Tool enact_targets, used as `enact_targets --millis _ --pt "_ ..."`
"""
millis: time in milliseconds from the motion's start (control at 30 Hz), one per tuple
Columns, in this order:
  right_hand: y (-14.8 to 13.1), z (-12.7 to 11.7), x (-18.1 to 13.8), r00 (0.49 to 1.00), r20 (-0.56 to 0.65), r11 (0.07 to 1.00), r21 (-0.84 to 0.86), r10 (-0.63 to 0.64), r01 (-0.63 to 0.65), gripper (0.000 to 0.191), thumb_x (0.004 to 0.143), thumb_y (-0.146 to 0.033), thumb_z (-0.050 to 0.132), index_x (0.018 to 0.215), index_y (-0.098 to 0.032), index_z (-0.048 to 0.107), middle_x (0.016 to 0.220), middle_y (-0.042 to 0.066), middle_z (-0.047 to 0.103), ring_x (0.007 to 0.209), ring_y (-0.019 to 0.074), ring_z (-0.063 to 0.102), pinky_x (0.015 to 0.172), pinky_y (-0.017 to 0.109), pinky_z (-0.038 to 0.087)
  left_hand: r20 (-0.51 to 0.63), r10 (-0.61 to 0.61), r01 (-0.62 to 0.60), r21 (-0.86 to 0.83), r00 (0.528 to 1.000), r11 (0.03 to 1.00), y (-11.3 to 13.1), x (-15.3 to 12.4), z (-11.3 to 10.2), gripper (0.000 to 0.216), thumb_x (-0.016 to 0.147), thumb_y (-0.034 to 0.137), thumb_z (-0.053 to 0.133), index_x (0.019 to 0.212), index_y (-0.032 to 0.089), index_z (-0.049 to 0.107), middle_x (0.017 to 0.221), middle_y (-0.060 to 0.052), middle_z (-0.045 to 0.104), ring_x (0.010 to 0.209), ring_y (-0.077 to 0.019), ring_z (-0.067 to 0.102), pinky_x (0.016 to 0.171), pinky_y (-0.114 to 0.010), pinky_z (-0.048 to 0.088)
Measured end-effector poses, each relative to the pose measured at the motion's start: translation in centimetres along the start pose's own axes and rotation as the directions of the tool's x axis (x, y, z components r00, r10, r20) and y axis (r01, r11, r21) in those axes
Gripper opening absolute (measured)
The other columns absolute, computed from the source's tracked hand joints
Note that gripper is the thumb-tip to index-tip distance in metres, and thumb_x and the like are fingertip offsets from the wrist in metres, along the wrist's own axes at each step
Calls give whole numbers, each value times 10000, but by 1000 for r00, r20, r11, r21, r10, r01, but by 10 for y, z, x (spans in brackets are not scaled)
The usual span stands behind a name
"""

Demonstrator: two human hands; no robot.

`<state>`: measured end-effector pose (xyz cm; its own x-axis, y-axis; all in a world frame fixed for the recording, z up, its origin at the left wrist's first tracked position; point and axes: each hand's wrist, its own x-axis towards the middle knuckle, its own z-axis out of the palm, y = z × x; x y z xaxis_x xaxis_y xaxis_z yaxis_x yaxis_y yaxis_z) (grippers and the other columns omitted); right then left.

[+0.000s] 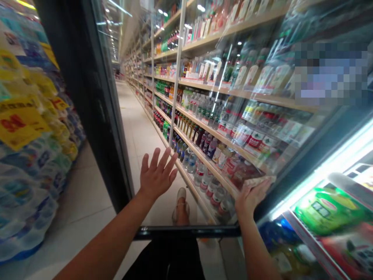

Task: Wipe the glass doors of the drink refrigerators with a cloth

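A glass cooler door with a black frame stands swung out in front of me. My left hand is raised with fingers spread, flat against or just at the glass. My right hand presses flat on the right part of the same door, fingers stretched out near its black edge. Neither hand holds anything. Through and in the glass I see shelves of bottled drinks.
The open cooler at the lower right shows lit shelves with green and red packs. Stacked blue and yellow packages line the left. A tiled aisle runs ahead. My sandalled foot shows below.
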<state>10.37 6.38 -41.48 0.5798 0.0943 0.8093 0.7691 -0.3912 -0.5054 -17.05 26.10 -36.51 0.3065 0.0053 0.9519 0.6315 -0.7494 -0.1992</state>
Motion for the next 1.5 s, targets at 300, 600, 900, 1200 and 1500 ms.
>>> enact_targets --millis 300,600,900,1200,1500 --pt "-17 -10 108 951 -290 991 41 -110 127 722 1039 -401 286 1558 78 136 1626 331 141 1559 347 122 1270 563 141 -18 -1 1 -7 1000 1000 4 1 0 726 948 341 575 1589 244 249 1584 -68 392 1562 -218 83 1295 -462 40" --pt "-98 18 4 942 -76 943 51 -325 330 694 1018 -284 301 1607 -108 -19 1659 267 74 1560 379 47 1154 749 230 -30 17 -16 21 999 1000 3 -2 1 681 968 370 525 1584 239 265 1613 -47 328 1563 -229 113 1296 -470 63" --pt "-178 8 46 927 -43 921 96 -374 376 670 1017 -321 275 1619 -184 13 1667 205 146 1566 353 55 1168 741 172 -48 11 -10 17 999 1000 5 -3 0 608 975 374 523 1546 242 362 1592 -26 369 1557 -226 145 1301 -457 64" --pt "-225 11 44 837 -10 834 75 -547 546 705 936 -219 284 1617 -158 109 1627 173 278 1563 348 88 1174 724 164 -53 -1 0 -16 999 1000 4 -3 -1 603 941 365 591 1511 258 429 1539 -35 458 1555 -201 139 1304 -439 52" --pt "-172 33 -31 668 70 671 69 -741 738 663 922 -204 402 1578 -202 301 1499 131 510 1537 303 225 1191 575 325 -84 7 -10 -30 996 999 3 -6 3 640 938 379 605 1494 113 430 1481 -143 512 1543 -223 185 1295 -448 102"
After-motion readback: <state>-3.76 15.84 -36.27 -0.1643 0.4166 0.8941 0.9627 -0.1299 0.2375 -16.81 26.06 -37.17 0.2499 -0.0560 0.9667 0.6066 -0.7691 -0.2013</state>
